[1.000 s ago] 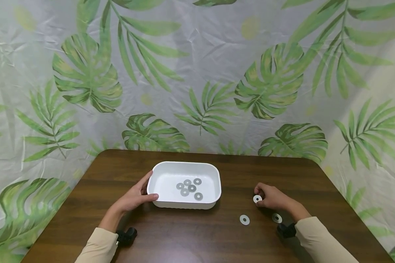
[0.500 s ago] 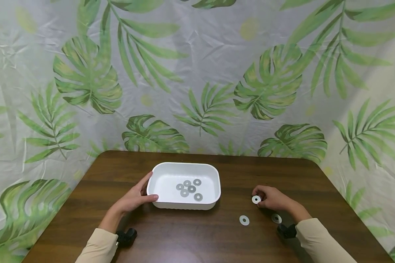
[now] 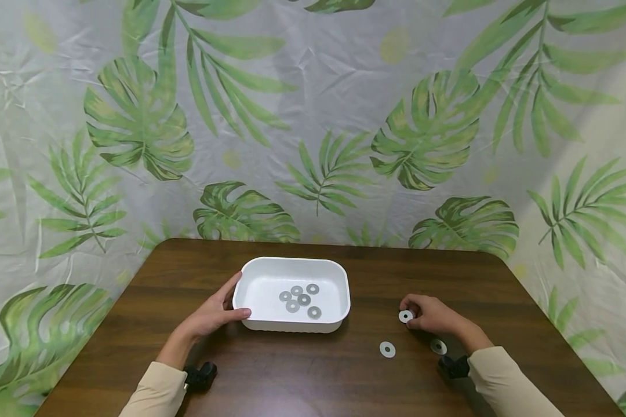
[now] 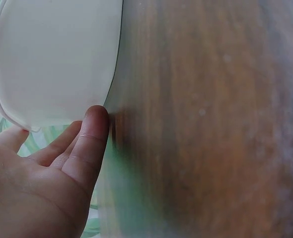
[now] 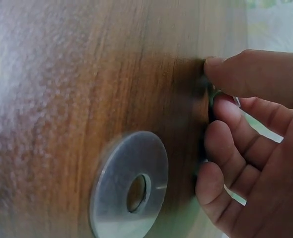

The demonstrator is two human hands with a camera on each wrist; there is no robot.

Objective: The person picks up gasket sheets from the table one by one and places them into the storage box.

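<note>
My left hand (image 3: 214, 313) holds the left end of a white tub (image 3: 292, 325), with the thumb over its near rim and the fingers against its outer wall. Several flat metal washers (image 3: 314, 313) lie on the tub's floor, some overlapping. To the right of the tub, my right hand (image 3: 432, 314) pinches a washer (image 3: 401, 317) between thumb and fingers, low over the table. In the right wrist view that washer is mostly hidden by the fingertips (image 5: 223, 106). A second washer (image 3: 388, 349) lies flat to the near left of this hand, and a third washer (image 3: 439, 346) lies beneath its wrist.
Everything stands on a dark brown wooden table (image 3: 302, 376). Behind it hangs a pale cloth (image 3: 334, 104) printed with green leaves. A black wrist camera (image 3: 200, 376) sits below the left wrist and another black wrist camera (image 3: 454, 366) below the right.
My right hand has shifted very slightly left with the washer between its fingers, then stays still. The left hand, the tub and the other washers keep their places.
</note>
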